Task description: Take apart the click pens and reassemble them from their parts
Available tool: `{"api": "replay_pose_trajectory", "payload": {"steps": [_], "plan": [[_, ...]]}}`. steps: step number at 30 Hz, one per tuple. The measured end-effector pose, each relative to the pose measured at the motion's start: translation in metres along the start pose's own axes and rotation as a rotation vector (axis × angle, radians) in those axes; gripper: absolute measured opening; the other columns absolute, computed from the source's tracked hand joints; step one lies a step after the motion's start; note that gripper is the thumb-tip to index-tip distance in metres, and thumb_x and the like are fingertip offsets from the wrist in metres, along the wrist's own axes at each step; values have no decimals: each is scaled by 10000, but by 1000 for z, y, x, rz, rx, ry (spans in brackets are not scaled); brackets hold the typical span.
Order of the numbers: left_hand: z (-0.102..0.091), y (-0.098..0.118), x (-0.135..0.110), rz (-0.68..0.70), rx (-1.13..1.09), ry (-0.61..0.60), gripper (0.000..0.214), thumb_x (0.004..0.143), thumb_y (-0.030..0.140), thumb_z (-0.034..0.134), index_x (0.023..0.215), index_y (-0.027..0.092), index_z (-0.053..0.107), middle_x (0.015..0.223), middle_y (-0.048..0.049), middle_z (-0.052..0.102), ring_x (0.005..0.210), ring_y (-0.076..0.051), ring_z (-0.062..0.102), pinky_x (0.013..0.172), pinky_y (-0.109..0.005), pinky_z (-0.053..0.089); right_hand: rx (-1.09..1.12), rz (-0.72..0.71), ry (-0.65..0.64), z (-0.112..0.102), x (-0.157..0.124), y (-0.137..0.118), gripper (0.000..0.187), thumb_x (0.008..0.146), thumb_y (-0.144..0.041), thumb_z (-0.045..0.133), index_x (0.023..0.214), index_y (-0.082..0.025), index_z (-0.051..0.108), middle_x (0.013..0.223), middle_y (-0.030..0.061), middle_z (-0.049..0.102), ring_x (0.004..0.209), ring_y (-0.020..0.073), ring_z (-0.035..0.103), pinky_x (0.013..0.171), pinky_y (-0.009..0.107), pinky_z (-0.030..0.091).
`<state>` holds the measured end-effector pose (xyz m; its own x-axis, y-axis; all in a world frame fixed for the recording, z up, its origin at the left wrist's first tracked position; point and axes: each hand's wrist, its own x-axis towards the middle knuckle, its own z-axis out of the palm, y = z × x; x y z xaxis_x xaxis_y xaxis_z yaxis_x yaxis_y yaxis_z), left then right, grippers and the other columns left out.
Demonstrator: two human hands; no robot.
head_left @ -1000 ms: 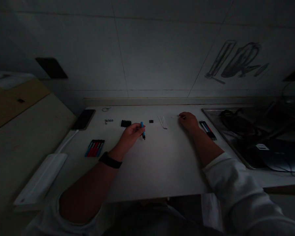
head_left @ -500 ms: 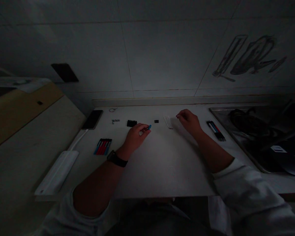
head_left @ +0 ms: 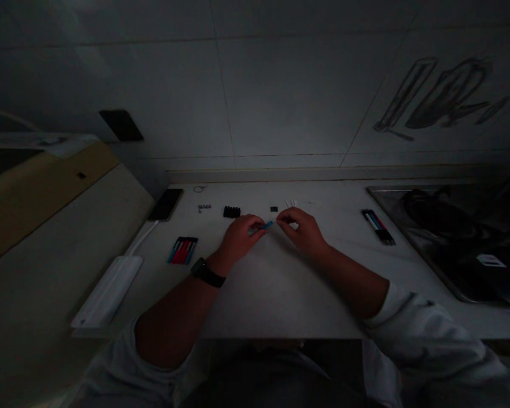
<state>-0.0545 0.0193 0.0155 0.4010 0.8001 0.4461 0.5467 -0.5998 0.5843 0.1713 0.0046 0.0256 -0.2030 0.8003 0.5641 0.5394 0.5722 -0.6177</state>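
Note:
My left hand [head_left: 241, 235] pinches a small blue pen barrel part [head_left: 267, 225] between thumb and fingertips, tilted up to the right. At its right end, my right hand [head_left: 305, 231] is closed in a pinch; whatever lies in those fingertips is too small to name. Just behind the right hand, thin white pen refills [head_left: 292, 203] lie partly hidden. Two or so small black pieces [head_left: 274, 209] sit beyond the fingertips. Left of them, a row of black parts [head_left: 232, 212] is near my left hand. Farther left are several tiny metallic pieces [head_left: 204, 207].
Red and blue pen barrels [head_left: 182, 250] lie at left. Behind are a phone [head_left: 166, 204] on a cable to a white power strip [head_left: 107, 292] and a thin ring [head_left: 200, 188]. Pens [head_left: 378, 226] rest at right, beside a metal-rimmed sink [head_left: 412, 255] holding dark items. Faint tiny pieces [head_left: 314, 202] lie behind.
My right hand has moved left from beside the refills to the end of the blue part. My left hand still holds that part, which now shows more length. The view shifted slightly.

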Motion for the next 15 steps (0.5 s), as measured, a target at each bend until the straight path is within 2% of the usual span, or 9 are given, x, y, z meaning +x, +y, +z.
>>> {"api": "replay_pose_trajectory", "payload": {"steps": [9, 15], "plan": [[-1, 4, 0, 7, -22, -21, 123, 923, 314, 743, 978, 210, 705, 942, -48, 734, 891, -200, 679, 847, -361, 527, -30, -100, -72, -1, 0, 1, 155, 1015, -330, 595, 997, -250, 726, 952, 59, 724, 871, 200, 679, 791, 339, 546], [0, 5, 0, 23, -39, -22, 120, 911, 277, 756, 988, 204, 698, 942, -49, 728, 890, -199, 677, 845, -363, 531, -15, -103, -105, -1, -1, -2, 149, 1007, -340, 614, 1042, -260, 736, 983, 61, 737, 890, 203, 685, 794, 346, 553]]}}
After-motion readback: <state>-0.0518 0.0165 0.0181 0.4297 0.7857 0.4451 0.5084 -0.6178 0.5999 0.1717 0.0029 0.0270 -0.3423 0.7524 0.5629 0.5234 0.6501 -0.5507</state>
